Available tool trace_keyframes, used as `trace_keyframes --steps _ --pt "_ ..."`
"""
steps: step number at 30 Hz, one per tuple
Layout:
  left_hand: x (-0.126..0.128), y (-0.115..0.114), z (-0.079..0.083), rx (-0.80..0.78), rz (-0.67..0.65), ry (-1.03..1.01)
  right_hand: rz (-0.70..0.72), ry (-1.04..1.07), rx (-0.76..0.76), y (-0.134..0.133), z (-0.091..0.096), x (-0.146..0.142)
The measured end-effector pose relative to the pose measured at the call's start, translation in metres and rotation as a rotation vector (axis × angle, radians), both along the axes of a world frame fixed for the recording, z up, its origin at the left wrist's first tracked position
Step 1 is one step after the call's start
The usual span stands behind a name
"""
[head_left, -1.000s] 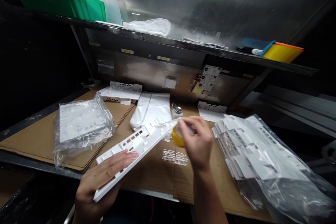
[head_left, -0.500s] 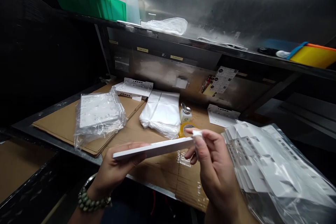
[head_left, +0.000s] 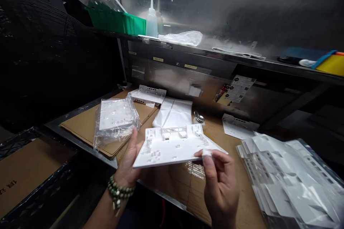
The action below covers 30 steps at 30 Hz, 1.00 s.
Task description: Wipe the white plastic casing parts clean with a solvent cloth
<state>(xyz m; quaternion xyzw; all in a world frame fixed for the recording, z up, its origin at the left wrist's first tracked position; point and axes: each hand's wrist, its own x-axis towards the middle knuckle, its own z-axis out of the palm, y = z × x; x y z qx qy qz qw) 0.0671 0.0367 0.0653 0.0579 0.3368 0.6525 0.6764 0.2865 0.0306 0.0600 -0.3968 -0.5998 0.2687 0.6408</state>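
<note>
A white moulded plastic panel [head_left: 176, 146] with clips and cut-outs is held over the table, its inner face turned up. My left hand [head_left: 129, 161] grips its left end, thumb up at the edge and the other fingers partly hidden beneath. Between thumb and forefinger, my right hand [head_left: 220, 179] pinches a small white wad [head_left: 206, 152], perhaps folded cloth or tissue, at the panel's front right edge. Whether the right fingers also bear on the panel, I cannot tell. Behind the panel lie a stack of white bags [head_left: 173, 111] and a metal-topped dispenser bottle [head_left: 199, 117].
Bagged white panels [head_left: 290, 179] are piled on the right, another bagged panel [head_left: 116, 116] on cardboard [head_left: 80, 123] at left. Loose panels [head_left: 149, 94] stand at the back. The shelf above carries a green bin [head_left: 118, 23], a squeeze bottle [head_left: 152, 23] and a yellow bin [head_left: 331, 65].
The panel has tipped from nearly edge-on so that its clipped inner face shows. My right hand still pinches the white wad, now at the front edge. The camera view has shifted left.
</note>
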Motion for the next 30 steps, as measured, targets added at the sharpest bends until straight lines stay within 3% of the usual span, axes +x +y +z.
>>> trace_keyframes --steps 2,5,10,15,22,25,30 --pt "-0.001 0.002 0.006 -0.108 -0.109 -0.126 0.033 -0.102 -0.023 -0.001 -0.01 0.004" --pt "-0.002 0.002 0.017 -0.172 -0.075 -0.142 0.097 -0.286 -0.105 -0.006 -0.011 0.01" --pt "0.009 0.004 0.032 -0.087 0.036 -0.124 0.147 -0.464 0.123 -0.025 0.011 -0.015" --pt "0.017 0.001 0.039 -0.041 -0.008 -0.091 0.218 -0.506 0.325 -0.034 0.012 -0.052" --pt "0.022 -0.002 0.048 -0.111 0.127 0.004 0.173 -0.518 0.3 -0.033 0.013 -0.052" --pt "0.023 -0.002 0.047 -0.119 0.114 -0.003 0.18 -0.512 0.359 -0.033 0.013 -0.055" --pt "0.02 0.0 0.041 -0.092 0.104 -0.009 0.129 -0.546 0.291 -0.03 0.006 -0.05"
